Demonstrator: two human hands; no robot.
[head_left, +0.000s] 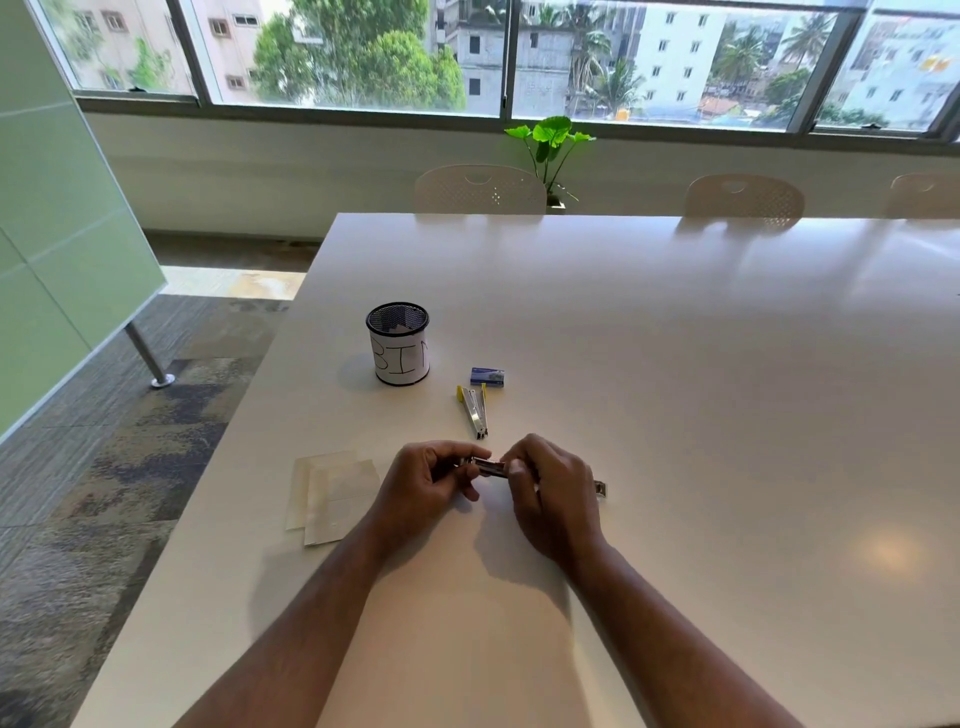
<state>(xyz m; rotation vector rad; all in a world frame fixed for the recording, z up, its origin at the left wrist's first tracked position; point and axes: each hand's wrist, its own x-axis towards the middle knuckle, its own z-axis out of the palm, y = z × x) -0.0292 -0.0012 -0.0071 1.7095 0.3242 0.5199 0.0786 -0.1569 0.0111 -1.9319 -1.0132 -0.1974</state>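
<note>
Metal stapler (489, 467) lies between the hands just over the desk (675, 364): the left hand (431, 475) pinches its left end, the right hand (550, 493) curls its grip round the middle, the tip poking out right. Beyond lie a second stapler (475, 410), a blue box (487, 376) and a mesh cup (398, 345); papers (332, 499) sit left

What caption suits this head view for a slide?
The left hand and right hand hold a metal stapler at a table, near a second stapler and staple box.
</note>
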